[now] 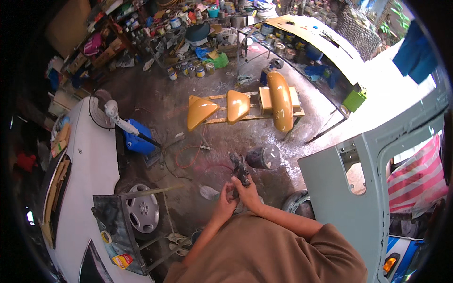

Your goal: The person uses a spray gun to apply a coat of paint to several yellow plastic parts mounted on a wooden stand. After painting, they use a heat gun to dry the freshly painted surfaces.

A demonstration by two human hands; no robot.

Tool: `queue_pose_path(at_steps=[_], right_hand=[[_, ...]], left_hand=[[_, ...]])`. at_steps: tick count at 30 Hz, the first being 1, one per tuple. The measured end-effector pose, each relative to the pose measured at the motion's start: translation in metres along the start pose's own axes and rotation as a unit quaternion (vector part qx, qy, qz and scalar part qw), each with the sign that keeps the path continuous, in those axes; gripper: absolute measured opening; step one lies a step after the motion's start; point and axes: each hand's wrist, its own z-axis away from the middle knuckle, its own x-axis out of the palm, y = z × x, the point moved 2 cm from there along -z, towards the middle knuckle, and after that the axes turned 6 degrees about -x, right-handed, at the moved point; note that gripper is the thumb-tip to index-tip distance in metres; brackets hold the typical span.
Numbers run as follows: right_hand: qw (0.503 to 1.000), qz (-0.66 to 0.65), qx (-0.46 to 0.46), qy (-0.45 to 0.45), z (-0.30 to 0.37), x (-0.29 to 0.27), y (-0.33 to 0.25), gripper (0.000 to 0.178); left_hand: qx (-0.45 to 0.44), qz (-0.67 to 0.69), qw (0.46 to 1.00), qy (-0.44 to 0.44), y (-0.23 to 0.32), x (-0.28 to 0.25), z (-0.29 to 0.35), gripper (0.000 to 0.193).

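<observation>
A dark, paint-stained spray gun (239, 169) is in front of my body, and my right hand (247, 193) is closed round its grip. Just below, on the left, my left hand (226, 203) has its fingers curled by the bottom of the gun; what they pinch is hidden. Beyond the gun, a low metal stand (252, 118) bears glossy golden-yellow parts: a triangular panel (202, 112), a smaller panel (238, 106) and a long curved fender (281, 101). A dark round bucket (264, 157) stands on the floor right of the gun.
An orange hose (181, 165) trails over the floor. At left are a white car (89, 188), a fan (113, 113), a blue jug (139, 137) and a small table (113, 214). A grey vehicle door panel (325, 184) stands at right; paint cans (191, 70) line the back.
</observation>
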Motion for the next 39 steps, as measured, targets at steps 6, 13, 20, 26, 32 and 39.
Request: queue_pose_path(at_steps=[6,13,20,26,32,39], right_hand=[[0.994,0.084,-0.008,-0.069,0.036,-0.034,-0.016,0.052],[0.979,0.104,-0.14,-0.106,0.058,-0.034,-0.044,0.07],[0.965,0.109,-0.119,-0.206,0.062,-0.021,-0.045,0.056],[0.938,0.107,-0.169,-0.283,0.073,-0.002,-0.057,0.043],[0.905,0.14,-0.164,-0.367,0.085,0.005,-0.045,0.043],[0.892,0.117,-0.148,-0.411,0.065,0.013,-0.022,0.04]], left_hand=[[0.229,-0.322,0.909,0.134,-0.012,0.037,0.008,0.082],[0.223,-0.362,0.894,0.14,0.006,0.047,0.014,0.075],[0.375,-0.293,0.857,0.2,0.006,-0.001,0.051,0.043],[0.425,-0.269,0.814,0.293,0.019,-0.013,0.073,0.024],[0.399,-0.281,0.772,0.408,0.001,-0.007,0.12,0.019],[0.33,-0.153,0.809,0.461,-0.04,0.014,0.145,0.033]])
